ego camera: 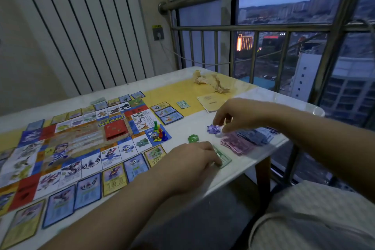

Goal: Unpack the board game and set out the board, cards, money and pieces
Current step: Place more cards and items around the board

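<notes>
The board (pixel 81 148) lies flat at the left, its long axis running from near left to far right, ringed by cards (pixel 113 176), with pawns (pixel 159 131) on its right corner, so those parts look done. The left hand (pixel 194 158) rests palm-down on green notes (pixel 224 159); whether it grips them I cannot tell. Further right, the right hand (pixel 239 113) pinches at purple tokens (pixel 214 129), beside the unsorted money pile (pixel 245 140), which fans toward the far right.
</notes>
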A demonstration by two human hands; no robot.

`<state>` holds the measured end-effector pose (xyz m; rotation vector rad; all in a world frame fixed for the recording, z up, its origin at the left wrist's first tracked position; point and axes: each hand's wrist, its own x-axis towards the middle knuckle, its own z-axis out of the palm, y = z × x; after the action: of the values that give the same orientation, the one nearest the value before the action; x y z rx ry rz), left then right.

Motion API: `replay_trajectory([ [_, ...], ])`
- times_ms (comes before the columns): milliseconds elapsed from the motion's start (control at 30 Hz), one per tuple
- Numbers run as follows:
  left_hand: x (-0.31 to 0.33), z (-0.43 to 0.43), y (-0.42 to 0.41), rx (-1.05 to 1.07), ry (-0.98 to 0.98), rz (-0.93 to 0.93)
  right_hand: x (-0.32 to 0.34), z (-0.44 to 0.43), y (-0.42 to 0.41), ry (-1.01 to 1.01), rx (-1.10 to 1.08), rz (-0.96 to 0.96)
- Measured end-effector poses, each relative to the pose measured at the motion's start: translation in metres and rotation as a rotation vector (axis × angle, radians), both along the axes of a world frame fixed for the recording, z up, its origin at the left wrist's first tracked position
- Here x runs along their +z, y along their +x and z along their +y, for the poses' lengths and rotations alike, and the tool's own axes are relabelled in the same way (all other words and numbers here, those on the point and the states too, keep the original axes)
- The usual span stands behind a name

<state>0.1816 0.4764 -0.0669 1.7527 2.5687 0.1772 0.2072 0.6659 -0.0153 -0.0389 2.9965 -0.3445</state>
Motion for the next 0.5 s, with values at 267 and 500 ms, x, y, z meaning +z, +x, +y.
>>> replay_trajectory([
  [267, 0.006, 0.002, 0.002, 0.000, -0.017, -0.026, 0.010, -0.006, -0.020, 0.390, -0.074, -0.381],
  [500, 0.008, 0.005, -0.001, 0.000, -0.062, -0.020, 0.003, -0.013, -0.030, 0.470, -0.060, -0.453],
])
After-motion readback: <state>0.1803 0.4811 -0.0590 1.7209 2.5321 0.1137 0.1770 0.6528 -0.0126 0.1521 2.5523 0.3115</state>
